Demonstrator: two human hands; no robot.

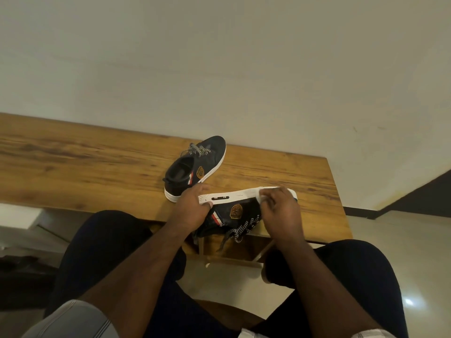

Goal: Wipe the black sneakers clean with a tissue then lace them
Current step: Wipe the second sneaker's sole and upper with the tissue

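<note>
One black sneaker [195,167] with a white sole stands upright on the wooden table [73,162], its black-and-white lace loose. The second black sneaker [231,213] is tipped on its side at the table's front edge, white sole facing away from me, laces hanging down. My left hand [192,206] grips its heel end. My right hand [280,208] pinches a white tissue [262,197] against the sole near the toe end. The tissue is mostly hidden under my fingers.
The table runs along a plain white wall [219,69]. Its right end [334,191] is just past the sneaker I hold. My knees sit below the table's front edge. Tiled floor [402,240] lies to the right.
</note>
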